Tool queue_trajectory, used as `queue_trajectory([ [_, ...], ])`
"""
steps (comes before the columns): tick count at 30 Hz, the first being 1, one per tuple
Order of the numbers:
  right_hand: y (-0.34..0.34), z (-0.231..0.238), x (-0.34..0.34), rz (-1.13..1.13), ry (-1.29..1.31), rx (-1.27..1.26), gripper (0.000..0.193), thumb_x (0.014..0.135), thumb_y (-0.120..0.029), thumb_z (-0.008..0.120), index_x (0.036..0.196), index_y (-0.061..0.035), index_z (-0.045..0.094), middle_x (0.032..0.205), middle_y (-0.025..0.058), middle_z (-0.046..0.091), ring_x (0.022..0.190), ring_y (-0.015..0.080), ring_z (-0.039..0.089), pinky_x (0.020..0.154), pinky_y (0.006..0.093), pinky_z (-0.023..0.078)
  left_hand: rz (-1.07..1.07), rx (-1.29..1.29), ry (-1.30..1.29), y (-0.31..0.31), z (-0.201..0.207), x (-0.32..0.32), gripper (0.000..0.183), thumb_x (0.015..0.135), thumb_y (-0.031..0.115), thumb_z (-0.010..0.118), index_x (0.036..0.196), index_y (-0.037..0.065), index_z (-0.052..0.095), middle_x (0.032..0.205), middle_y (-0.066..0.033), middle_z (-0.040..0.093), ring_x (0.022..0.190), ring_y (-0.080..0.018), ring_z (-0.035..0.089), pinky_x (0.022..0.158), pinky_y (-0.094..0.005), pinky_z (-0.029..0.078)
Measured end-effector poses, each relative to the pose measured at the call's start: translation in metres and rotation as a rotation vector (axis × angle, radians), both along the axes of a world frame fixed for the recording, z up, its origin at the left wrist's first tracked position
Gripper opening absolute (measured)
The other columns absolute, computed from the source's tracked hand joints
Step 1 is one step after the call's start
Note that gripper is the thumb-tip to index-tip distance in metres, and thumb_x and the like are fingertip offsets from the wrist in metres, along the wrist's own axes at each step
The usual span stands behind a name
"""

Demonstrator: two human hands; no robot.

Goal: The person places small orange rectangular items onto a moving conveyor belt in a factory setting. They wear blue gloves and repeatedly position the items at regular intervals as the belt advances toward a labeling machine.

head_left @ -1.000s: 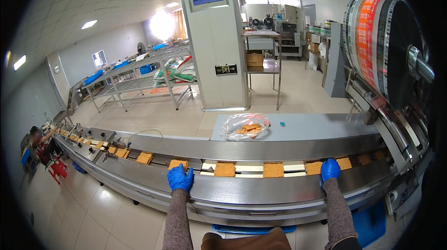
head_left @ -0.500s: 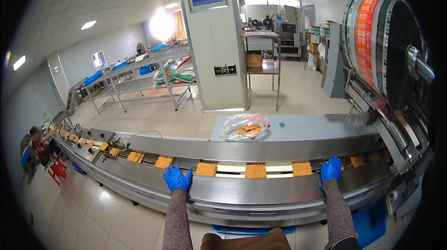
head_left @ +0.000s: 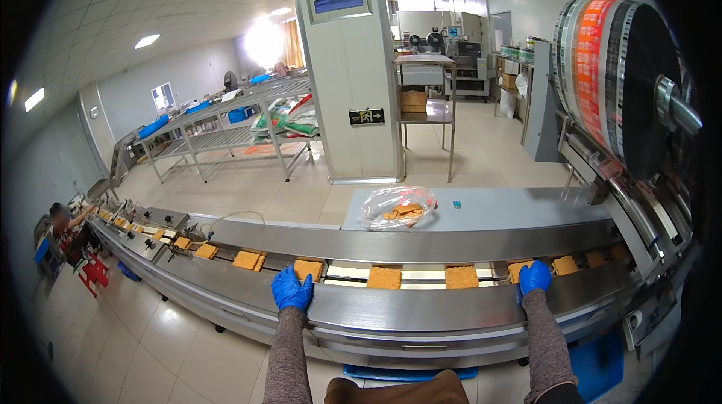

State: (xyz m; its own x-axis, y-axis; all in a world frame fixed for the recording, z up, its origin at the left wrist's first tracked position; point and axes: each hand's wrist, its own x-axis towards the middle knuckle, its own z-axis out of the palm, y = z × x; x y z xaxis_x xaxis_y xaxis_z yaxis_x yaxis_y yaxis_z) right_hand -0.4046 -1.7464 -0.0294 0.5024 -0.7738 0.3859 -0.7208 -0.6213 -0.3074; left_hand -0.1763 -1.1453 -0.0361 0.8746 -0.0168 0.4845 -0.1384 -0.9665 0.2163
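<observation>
Flat, square golden-brown biscuits (head_left: 384,278) lie spaced in a row along the channel of a long steel conveyor (head_left: 414,306). My left hand (head_left: 291,290), in a blue glove, is at the near left corner of one biscuit (head_left: 307,269). Its fingers curl at the left side with the thumb in front, closed on that corner. Farther right, my gloved right hand (head_left: 535,278) has its fingers bent and together over the right part of another biscuit (head_left: 516,272). The fingertips of the right hand are partly hidden behind its back.
A clear plastic bag (head_left: 397,208) with biscuit pieces lies on the grey ledge behind the conveyor. A large printed film roll (head_left: 594,66) stands at the right. Beyond are a white pillar (head_left: 346,73) and a slatted metal table (head_left: 218,114). A person (head_left: 68,227) works at the far left end.
The row of biscuits has shifted to the right. My left hand has closed from spread fingers onto a biscuit's corner. My right hand stays nearly in place, with another biscuit now beneath it.
</observation>
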Motion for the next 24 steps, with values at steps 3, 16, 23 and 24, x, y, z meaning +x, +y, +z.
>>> queue_trajectory([
  [3, -0.001, -0.005, -0.004, -0.043, -0.021, -0.207, 0.03, 0.081, -0.024, 0.065, 0.092, 0.004, 0.066, 0.108, 0.0249, 0.063, 0.096, 0.0385, 0.061, 0.085, 0.0465, 0.05, 0.028, 0.009, 0.081, -0.004, 0.004, 0.0, 0.075, 0.081, 0.056, 0.061, 0.129, -0.001, 0.051, 0.127, -0.0217, 0.054, 0.118, -0.036, 0.05, 0.101, -0.0479, 0.036],
  [16, 0.006, 0.003, 0.001, 0.105, 0.018, -0.107, 0.023, 0.082, -0.022, 0.06, 0.083, 0.0001, 0.069, 0.088, 0.023, 0.067, 0.077, 0.0399, 0.064, 0.068, 0.0499, 0.053, 0.315, 0.036, 0.345, -0.011, 0.023, -0.003, 0.097, 0.08, 0.074, 0.047, 0.148, 0.007, 0.03, 0.154, -0.0215, 0.022, 0.142, -0.0408, 0.02, 0.114, -0.0565, 0.013],
  [23, -0.001, -0.007, 0.0, 0.004, -0.057, -0.076, 0.027, 0.08, -0.025, 0.063, 0.085, 0.0004, 0.069, 0.093, 0.0222, 0.066, 0.087, 0.0385, 0.063, 0.077, 0.0477, 0.052, 0.281, 0.126, 0.5, -0.062, 0.051, -0.007, 0.116, 0.071, 0.079, 0.054, 0.153, 0.007, 0.015, 0.157, -0.0208, 0.013, 0.143, -0.0446, 0.012, 0.113, -0.0614, 0.003],
  [24, 0.0, -0.006, -0.001, -0.014, -0.06, -0.102, 0.027, 0.08, -0.024, 0.064, 0.086, 0.0009, 0.068, 0.096, 0.0222, 0.066, 0.09, 0.0383, 0.062, 0.079, 0.0472, 0.051, 0.282, 0.135, 0.539, -0.074, 0.056, -0.01, 0.118, 0.07, 0.079, 0.055, 0.153, 0.007, 0.013, 0.158, -0.0206, 0.012, 0.143, -0.045, 0.011, 0.113, -0.0615, 0.003],
])
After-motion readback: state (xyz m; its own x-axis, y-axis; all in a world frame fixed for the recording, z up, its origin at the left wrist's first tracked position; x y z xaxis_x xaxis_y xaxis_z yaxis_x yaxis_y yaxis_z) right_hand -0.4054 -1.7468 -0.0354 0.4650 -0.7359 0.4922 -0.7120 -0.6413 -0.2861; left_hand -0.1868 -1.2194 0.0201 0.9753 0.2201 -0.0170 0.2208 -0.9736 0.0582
